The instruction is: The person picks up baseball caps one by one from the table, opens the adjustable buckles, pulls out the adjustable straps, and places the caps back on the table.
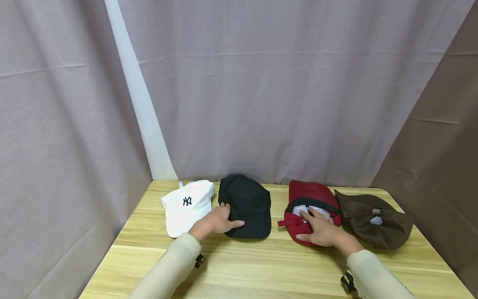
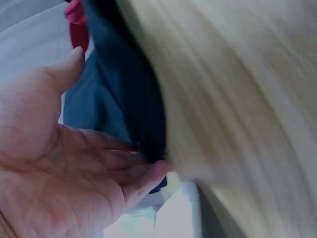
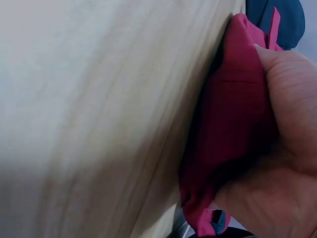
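two light touches should avoid creasing: left hand (image 1: 219,220), fingers loosely extended, lies against black cap (image 1: 247,199); right hand (image 1: 322,231) rests on red cap (image 1: 309,191), whether gripping i can't tell.

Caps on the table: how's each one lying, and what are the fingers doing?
White cloth cap: crown up, brim on near side.
Black cloth cap: crown up, brim on near side.
Red cloth cap: inside showing, strap sticking out.
Dark-brown cloth cap: back strap showing.
Left fingers: touching the black cap.
Right fingers: touching the red cap.
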